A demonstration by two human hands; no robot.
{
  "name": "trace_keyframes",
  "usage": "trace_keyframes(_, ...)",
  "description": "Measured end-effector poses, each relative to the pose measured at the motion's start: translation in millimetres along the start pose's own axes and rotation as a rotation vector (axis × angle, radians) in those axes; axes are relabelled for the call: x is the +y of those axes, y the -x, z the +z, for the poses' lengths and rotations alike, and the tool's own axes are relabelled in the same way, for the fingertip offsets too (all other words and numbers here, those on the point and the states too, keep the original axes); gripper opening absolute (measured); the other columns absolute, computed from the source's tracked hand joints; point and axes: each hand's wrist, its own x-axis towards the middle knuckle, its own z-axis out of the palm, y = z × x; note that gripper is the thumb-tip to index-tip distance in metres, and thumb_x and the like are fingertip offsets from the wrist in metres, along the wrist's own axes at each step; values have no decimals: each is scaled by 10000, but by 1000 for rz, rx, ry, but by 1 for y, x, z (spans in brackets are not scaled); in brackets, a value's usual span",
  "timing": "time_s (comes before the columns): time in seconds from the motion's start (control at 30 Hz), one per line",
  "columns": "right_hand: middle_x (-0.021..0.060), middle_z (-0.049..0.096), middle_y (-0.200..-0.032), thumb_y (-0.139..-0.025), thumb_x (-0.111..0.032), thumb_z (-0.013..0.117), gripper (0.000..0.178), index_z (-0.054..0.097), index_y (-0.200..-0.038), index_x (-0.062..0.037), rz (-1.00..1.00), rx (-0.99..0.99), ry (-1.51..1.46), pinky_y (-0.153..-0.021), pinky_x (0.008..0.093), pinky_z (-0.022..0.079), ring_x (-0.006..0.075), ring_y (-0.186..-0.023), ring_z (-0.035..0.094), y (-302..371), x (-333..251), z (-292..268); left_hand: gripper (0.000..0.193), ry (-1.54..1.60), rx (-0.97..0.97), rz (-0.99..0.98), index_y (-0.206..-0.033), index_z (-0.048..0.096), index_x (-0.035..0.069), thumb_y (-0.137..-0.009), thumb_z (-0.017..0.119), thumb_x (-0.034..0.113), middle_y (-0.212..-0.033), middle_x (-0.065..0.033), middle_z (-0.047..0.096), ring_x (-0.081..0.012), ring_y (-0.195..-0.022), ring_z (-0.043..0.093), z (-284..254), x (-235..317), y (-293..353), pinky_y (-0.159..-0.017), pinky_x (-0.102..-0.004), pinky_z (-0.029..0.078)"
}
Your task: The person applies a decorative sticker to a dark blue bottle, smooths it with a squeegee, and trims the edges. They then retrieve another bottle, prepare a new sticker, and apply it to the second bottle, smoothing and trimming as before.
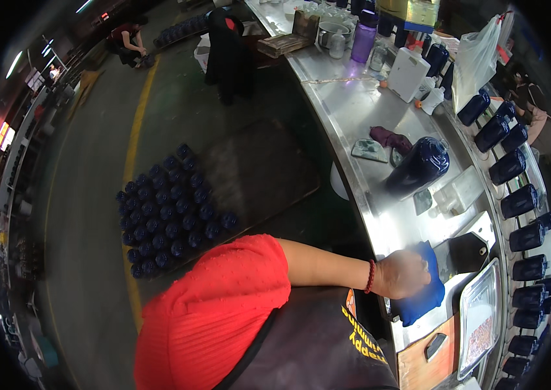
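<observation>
My left hand [404, 274], with a red beaded bracelet at the wrist, reaches across to the metal worktable [373, 221]. Its fingers, slightly blurred, are curled onto a blue cloth [421, 305] lying at the table's near side. Just beyond the cloth is a flat black piece [465, 252] with a small hole. Farther up the table stands a large glossy dark blue bottle [421, 166]. Around it are a crumpled purple cloth [390, 139], a flat glassy piece [369, 150] and a clear plastic container [460, 192]. My right hand is out of view.
A wooden board [418, 367] and a clear tray [498, 286] with small bits lie at the near end. Blue bottles [519, 201] line the right side. A purple drinking bottle [363, 39] stands far back. Many blue bottles [171, 211] cover the floor. Several people are around.
</observation>
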Motion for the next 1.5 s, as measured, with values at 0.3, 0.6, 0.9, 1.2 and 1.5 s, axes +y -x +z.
trace_keyframes(0.3,190,662,-1286,-947,-21,499,537,488,-1484,-9,4,308,237,-924,378,554,238,-1037,667,-48,114,-223,45,28,45,163,-872,658,97,-857,658,140,-676,-91,571,-289,-628,567,-3,-11,-2,-600,-407,480)
trace_keyframes(0.6,164,688,-1167,-955,-90,539,394,556,-1344,-24,323,621,-722,-803,394,581,262,-926,689,0,84,-137,124,14,-118,96,-958,722,101,-836,708,121,-738,-91,648,-302,-674,610,3,-8,-11,-603,-415,484)
trace_keyframes(0.9,136,710,-1036,-969,-193,601,260,642,-1170,-34,639,709,-1265,-690,435,606,307,-837,707,3,32,27,86,187,-311,178,-1000,698,50,-921,668,65,-877,-119,704,-316,-726,634,4,12,-57,-667,-390,491)
trace_keyframes(1.2,106,711,-1044,-924,-101,676,237,648,-1152,-42,577,701,-1479,-668,388,611,269,-877,717,42,49,46,518,-198,-384,730,-1427,535,209,-925,578,90,-1062,-101,666,-264,-1081,610,135,24,-139,-927,-374,497)
trace_keyframes(1.5,97,679,-1262,-974,-193,674,299,637,-1252,-91,609,707,-1502,-901,409,584,243,-1131,662,77,20,44,518,-35,-610,1005,-1390,572,212,-889,699,176,-1276,-75,639,-307,-1183,594,157,36,-143,-1039,-408,477)
